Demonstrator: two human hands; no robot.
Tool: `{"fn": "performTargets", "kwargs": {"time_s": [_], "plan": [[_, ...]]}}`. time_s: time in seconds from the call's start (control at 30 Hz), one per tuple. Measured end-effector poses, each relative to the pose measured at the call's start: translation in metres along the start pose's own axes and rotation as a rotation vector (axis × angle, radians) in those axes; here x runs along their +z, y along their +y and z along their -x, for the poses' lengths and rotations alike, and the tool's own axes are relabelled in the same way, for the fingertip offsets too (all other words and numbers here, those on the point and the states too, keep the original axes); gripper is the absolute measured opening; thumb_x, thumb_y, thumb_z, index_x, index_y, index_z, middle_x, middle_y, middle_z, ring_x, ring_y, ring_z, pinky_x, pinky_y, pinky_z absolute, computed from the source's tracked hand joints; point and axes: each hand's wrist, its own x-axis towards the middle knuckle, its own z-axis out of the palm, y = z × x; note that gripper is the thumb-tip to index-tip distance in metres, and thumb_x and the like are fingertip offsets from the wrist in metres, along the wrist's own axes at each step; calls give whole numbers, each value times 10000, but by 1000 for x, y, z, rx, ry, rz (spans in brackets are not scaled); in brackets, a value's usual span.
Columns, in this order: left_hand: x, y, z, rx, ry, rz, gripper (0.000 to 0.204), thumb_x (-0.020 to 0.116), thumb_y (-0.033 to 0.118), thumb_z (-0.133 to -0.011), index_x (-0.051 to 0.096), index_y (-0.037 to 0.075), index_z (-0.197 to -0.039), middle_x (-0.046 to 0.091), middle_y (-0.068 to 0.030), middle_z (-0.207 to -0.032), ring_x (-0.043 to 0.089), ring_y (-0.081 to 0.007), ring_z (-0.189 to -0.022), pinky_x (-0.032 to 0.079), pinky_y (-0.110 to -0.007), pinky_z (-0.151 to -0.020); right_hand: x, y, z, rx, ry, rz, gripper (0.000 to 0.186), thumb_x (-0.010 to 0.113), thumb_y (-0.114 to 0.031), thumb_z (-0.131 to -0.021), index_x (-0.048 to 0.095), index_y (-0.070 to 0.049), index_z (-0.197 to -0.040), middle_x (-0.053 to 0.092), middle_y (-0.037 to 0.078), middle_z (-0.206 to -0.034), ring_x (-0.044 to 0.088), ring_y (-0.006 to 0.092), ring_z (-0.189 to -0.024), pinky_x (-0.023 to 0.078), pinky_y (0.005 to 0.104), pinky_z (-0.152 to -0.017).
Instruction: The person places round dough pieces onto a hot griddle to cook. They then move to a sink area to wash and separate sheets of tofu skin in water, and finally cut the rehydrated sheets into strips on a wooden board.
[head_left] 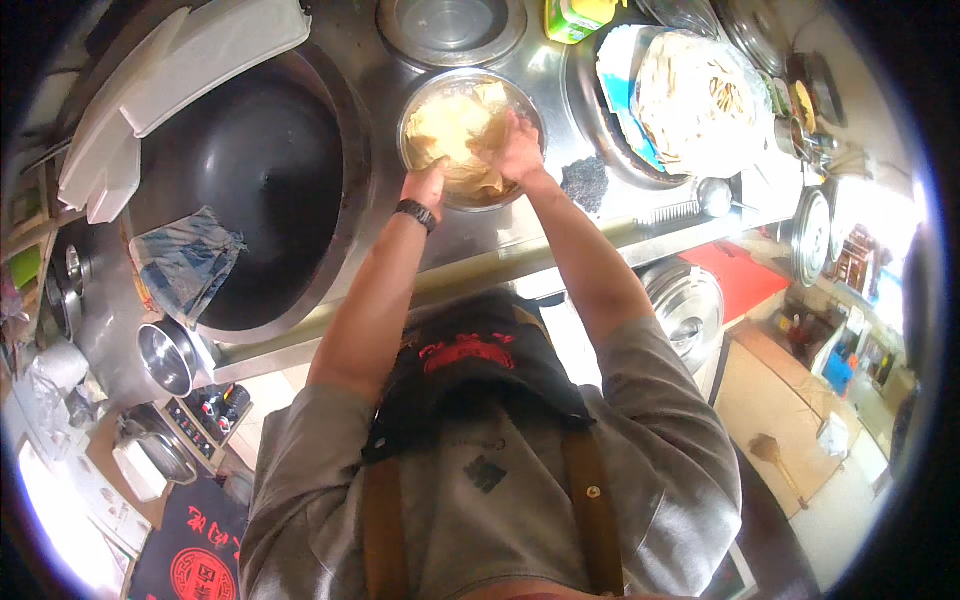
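Note:
Directly ahead of me, a round steel bowl point(472, 201) holds crumpled pale-yellow sheets of food point(450, 120). My left hand point(428, 182) is at the bowl's lower-left side, thumb against the sheets, its other fingers hidden. My right hand point(518, 148) reaches into the bowl at the right, fingers bent onto the sheets and closed on them. A dark watch point(415, 213) is on my left wrist.
A large black wok point(260, 180) with cloth point(185, 255) and white boards point(185, 70) lies left. Behind are an empty pan point(450, 25) and green-yellow container point(570, 18). Right are a bag of pale food point(695, 95), a dark pad point(585, 185) and steel lids point(685, 315).

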Motion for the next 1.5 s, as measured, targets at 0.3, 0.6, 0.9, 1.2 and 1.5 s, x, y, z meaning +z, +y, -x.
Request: {"fn": "performTargets", "kwargs": {"time_s": [0.3, 0.6, 0.9, 1.2, 1.5], "plan": [[20, -10, -66, 37, 60, -154, 1316, 815, 604, -673, -2, 90, -1567, 248, -161, -1571, 349, -326, -1381, 347, -512, -1097, -5, -16, -15, 115, -325, -911, 919, 836, -371, -724, 389, -17, -1444, 545, 209, -1331, 558, 263, -1191, 456, 356, -1011], [21, 5, -111, 97, -241, -198, 798, 875, 401, -697, 522, 26, -1306, 627, -104, -1174, 627, -231, -1011, 535, -392, -830, 19, -72, 13, -28, -87, -295, 581, 634, -104, -780, 428, 161, -1254, 529, 360, -1236, 606, 494, -982, 490, 490, -915], [22, 0, -114, 154, 74, -341, 599, 809, 413, -786, 625, 21, -1201, 682, -120, -1114, 649, -250, -1023, 512, -349, -890, -18, -20, 8, 207, 201, -149, 546, 706, -266, -797, 507, 88, -1161, 568, 343, -1144, 594, 455, -1030, 484, 500, -900], [31, -5, -92, 210, -5, -443, 1090, 807, 598, -700, 333, -47, -1440, 498, -195, -1383, 515, -271, -1231, 442, -391, -1013, 43, -30, -7, 338, -75, -683, 543, 627, -208, -788, 496, 19, -1263, 666, 261, -1016, 642, 445, -949, 511, 494, -826], [-11, -15, -140, -419, -563, 18, 384, 663, 251, -903, 587, 7, -1190, 682, -97, -998, 653, -240, -880, 541, -396, -764, -23, -80, 47, -54, -180, -451, 532, 626, -247, -870, 503, 76, -1273, 597, 311, -1175, 592, 475, -1022, 475, 485, -910]]}}
